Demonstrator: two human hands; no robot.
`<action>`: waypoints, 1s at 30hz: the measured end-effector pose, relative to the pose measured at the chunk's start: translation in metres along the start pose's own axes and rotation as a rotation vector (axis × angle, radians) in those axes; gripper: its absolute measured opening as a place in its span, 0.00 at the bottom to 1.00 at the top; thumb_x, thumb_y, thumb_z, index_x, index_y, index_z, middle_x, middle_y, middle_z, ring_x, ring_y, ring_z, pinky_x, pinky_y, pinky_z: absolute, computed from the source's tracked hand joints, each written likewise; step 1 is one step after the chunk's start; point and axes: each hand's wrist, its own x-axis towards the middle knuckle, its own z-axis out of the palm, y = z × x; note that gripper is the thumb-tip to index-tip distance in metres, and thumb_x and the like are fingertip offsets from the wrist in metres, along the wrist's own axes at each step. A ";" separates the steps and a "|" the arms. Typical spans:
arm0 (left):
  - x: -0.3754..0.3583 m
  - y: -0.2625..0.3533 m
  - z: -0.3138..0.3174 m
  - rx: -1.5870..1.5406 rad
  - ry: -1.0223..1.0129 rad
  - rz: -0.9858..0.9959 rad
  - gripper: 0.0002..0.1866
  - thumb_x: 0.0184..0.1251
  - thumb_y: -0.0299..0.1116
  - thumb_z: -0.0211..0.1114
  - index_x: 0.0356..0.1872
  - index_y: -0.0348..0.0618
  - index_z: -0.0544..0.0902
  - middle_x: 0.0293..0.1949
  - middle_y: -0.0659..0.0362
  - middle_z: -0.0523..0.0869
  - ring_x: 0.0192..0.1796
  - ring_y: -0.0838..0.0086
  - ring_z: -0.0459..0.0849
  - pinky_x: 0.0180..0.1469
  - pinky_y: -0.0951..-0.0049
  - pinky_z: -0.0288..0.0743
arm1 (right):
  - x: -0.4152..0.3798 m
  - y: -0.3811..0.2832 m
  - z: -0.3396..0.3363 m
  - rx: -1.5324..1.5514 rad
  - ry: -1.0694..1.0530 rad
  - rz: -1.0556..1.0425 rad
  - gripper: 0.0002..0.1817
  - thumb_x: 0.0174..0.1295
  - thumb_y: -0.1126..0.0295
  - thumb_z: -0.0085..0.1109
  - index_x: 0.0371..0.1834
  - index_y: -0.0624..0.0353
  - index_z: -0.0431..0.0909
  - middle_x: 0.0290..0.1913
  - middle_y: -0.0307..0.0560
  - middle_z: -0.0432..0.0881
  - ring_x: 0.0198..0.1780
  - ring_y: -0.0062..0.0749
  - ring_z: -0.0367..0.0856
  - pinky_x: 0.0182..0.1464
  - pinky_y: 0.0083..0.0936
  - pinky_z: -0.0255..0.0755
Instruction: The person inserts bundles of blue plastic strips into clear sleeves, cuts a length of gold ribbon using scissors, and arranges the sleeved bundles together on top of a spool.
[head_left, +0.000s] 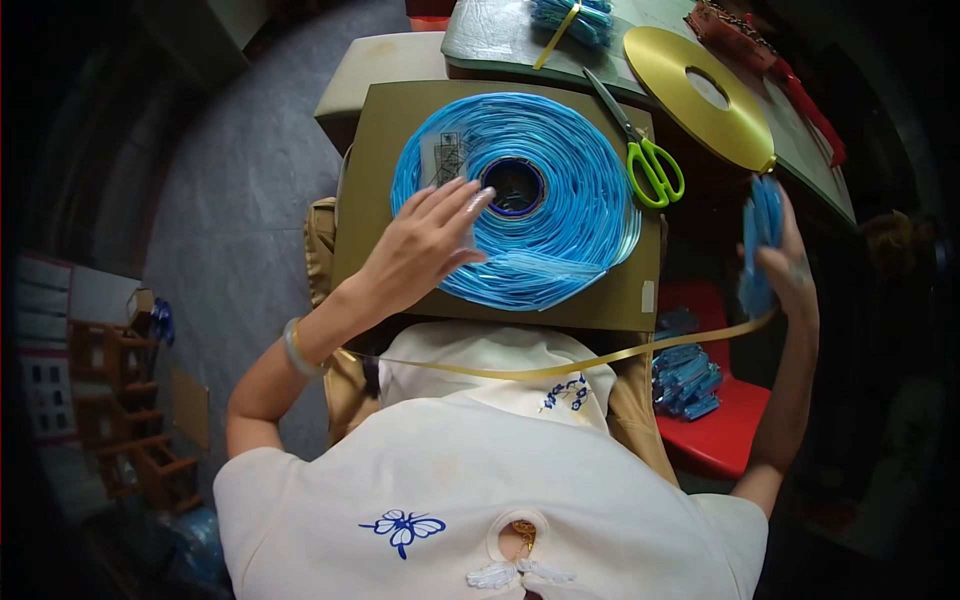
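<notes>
A person in a white top bends over a brown board resting on the lap, seen from above. The left hand lies flat, fingers spread and apart, on a large blue roll of plastic strip wound around a dark core; the fingertips reach to just beside the core. The roll sits on the middle of the board, covering most of it.

The right hand is raised at the right of the board, closed around a blue bundle of folded pieces held upright. A gold ribbon runs from below that hand in a shallow curve across the lap towards the left wrist, which wears a pale bangle.

Green-handled scissors lie at the board's upper right corner, blades pointing away, handles touching the board. Beyond them, on the worktop, rests a flat gold spool, near another blue bundle tied with a yellow strip. Below the right hand, a stack of blue bundles sits on a red stool. Wooden shelving stands on the floor at far left.
</notes>
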 end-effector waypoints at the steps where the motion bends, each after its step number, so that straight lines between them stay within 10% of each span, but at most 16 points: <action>1: 0.006 -0.008 0.008 0.003 -0.001 0.004 0.31 0.54 0.36 0.65 0.59 0.38 0.66 0.56 0.49 0.74 0.60 0.56 0.70 0.60 0.61 0.63 | 0.019 0.002 0.007 -0.002 -0.082 -0.123 0.49 0.38 0.65 0.53 0.70 0.56 0.45 0.60 0.59 0.58 0.50 0.46 0.66 0.42 0.30 0.71; 6: 0.020 -0.025 0.023 0.208 -0.064 -0.026 0.41 0.55 0.50 0.60 0.65 0.37 0.56 0.61 0.47 0.68 0.63 0.51 0.65 0.63 0.53 0.57 | 0.078 -0.052 0.116 -0.423 -0.098 -0.734 0.40 0.52 0.82 0.45 0.70 0.59 0.42 0.31 0.53 0.74 0.21 0.32 0.71 0.23 0.29 0.69; 8: 0.020 -0.028 0.024 0.209 -0.081 -0.112 0.44 0.56 0.54 0.58 0.67 0.37 0.52 0.62 0.46 0.67 0.64 0.50 0.64 0.63 0.50 0.56 | 0.090 -0.069 0.161 -0.608 -0.048 -0.573 0.40 0.53 0.82 0.48 0.70 0.58 0.42 0.31 0.55 0.72 0.18 0.32 0.70 0.18 0.26 0.68; 11: 0.009 -0.025 0.034 0.104 -0.012 -0.173 0.44 0.58 0.55 0.56 0.67 0.37 0.50 0.61 0.45 0.67 0.63 0.48 0.64 0.63 0.49 0.55 | 0.110 -0.066 0.196 -0.934 -0.088 -0.570 0.39 0.56 0.80 0.50 0.70 0.53 0.44 0.33 0.55 0.72 0.19 0.33 0.72 0.15 0.18 0.69; 18: 0.010 -0.026 0.034 0.039 0.188 -0.216 0.42 0.60 0.49 0.57 0.67 0.35 0.48 0.60 0.39 0.66 0.62 0.46 0.65 0.63 0.51 0.57 | 0.130 -0.020 0.205 -0.942 -0.295 -0.678 0.43 0.55 0.65 0.59 0.71 0.41 0.43 0.55 0.59 0.69 0.48 0.52 0.74 0.50 0.46 0.72; 30: 0.104 -0.035 0.011 -0.243 -0.043 -0.385 0.38 0.53 0.32 0.66 0.64 0.32 0.57 0.44 0.42 0.80 0.41 0.56 0.81 0.42 0.68 0.77 | 0.120 0.011 0.181 -0.706 -0.085 -0.693 0.33 0.56 0.54 0.57 0.63 0.54 0.61 0.58 0.56 0.69 0.56 0.50 0.70 0.56 0.38 0.67</action>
